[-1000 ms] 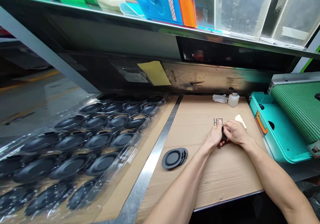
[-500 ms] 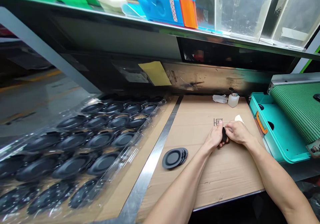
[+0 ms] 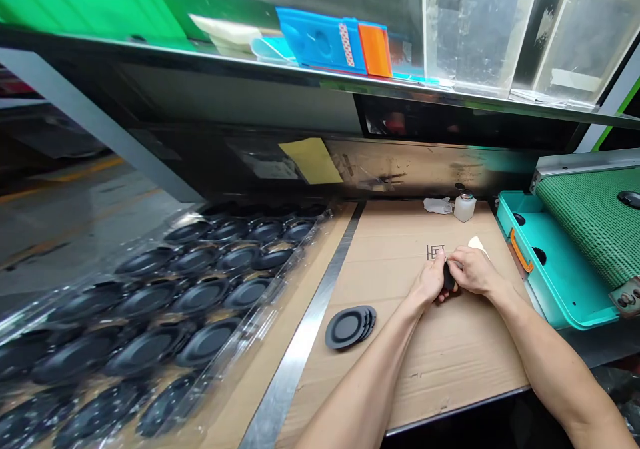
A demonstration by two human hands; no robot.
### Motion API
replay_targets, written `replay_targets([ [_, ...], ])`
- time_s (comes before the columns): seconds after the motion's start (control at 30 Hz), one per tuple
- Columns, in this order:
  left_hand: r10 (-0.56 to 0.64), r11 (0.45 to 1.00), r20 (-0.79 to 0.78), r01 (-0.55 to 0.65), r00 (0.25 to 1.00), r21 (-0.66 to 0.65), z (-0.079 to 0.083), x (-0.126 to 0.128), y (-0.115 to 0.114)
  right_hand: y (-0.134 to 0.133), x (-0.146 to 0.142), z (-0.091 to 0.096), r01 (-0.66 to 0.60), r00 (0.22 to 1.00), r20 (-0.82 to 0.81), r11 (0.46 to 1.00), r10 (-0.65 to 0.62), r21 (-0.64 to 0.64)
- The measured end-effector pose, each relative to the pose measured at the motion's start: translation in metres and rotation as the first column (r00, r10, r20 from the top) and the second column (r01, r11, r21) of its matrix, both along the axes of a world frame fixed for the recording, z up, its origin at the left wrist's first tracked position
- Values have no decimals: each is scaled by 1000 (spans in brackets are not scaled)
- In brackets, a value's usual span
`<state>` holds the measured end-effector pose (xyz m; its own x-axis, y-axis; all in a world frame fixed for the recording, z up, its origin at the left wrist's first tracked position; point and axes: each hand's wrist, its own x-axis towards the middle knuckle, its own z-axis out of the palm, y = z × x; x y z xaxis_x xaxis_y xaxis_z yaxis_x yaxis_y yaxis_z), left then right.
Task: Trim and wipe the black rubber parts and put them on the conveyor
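A black round disc (image 3: 449,277) stands tilted on edge between my two hands, just above the cardboard. My left hand (image 3: 430,282) is closed around its near and left side, with the thumb up at the top. At the disc's upper edge, the fingers of my right hand (image 3: 473,269) are pinched together; whatever is between them is hidden. Left of my forearm lies a small overlapping stack of black ring-patterned discs (image 3: 347,327). Behind my right wrist sits a cream-coloured scrap (image 3: 477,243).
Rows of black discs (image 3: 203,295) fill clear plastic trays on the left. A turquoise bin (image 3: 575,302) with an orange latch stands right, beside a green conveyor belt (image 3: 590,202) carrying a black disc. A small bottle (image 3: 465,207) and crumpled white wipe (image 3: 438,205) are behind.
The view has tilted up slightly, so things sit lower in the picture. Both hands stay together on the disc with little movement. More of the disc on the belt shows.
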<state>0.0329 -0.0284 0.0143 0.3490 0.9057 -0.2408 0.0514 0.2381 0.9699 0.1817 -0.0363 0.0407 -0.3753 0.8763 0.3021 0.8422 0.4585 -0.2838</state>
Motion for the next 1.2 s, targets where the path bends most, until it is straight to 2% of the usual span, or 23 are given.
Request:
replay_targets([
  [0.2, -10, 1000, -3, 10, 1000, -8, -3, 3, 0, 1, 3, -3, 25, 1000, 5, 999, -25, -40],
  [0.3, 79, 990, 146, -60, 986, -128, -1, 0, 4, 4, 4, -11, 72, 992, -102, 997, -72, -5],
  [0.37, 143, 953, 313, -45, 939, -301, 3, -7, 10, 7, 4, -15, 132, 964, -241, 989, -113, 65],
  [0.47, 218, 839, 515, 111, 829, -532, 11, -21, 18, 10, 6, -20, 227, 909, -387, 962, -154, 151],
  [0.57, 301, 764, 589, 180, 750, -619, 16, -31, 22, 13, 6, -23, 255, 900, -401, 953, -171, 166],
  [0.67, 346, 742, 601, 182, 721, -645, 17, -33, 23, 14, 6, -25, 245, 908, -382, 957, -172, 153],
  [0.87, 317, 764, 612, 187, 725, -617, 10, -31, 24, 12, 4, -25, 243, 917, -355, 960, -180, 142],
  [0.97, 252, 827, 642, 183, 724, -532, 7, -31, 23, 11, 4, -24, 242, 919, -349, 960, -181, 142],
  [1.07, 194, 888, 695, 177, 693, -425, 6, -30, 20, 11, 4, -23, 251, 911, -368, 957, -184, 142],
  [1.2, 143, 921, 760, 196, 634, -336, 10, -29, 15, 11, 6, -24, 262, 904, -385, 953, -189, 149],
])
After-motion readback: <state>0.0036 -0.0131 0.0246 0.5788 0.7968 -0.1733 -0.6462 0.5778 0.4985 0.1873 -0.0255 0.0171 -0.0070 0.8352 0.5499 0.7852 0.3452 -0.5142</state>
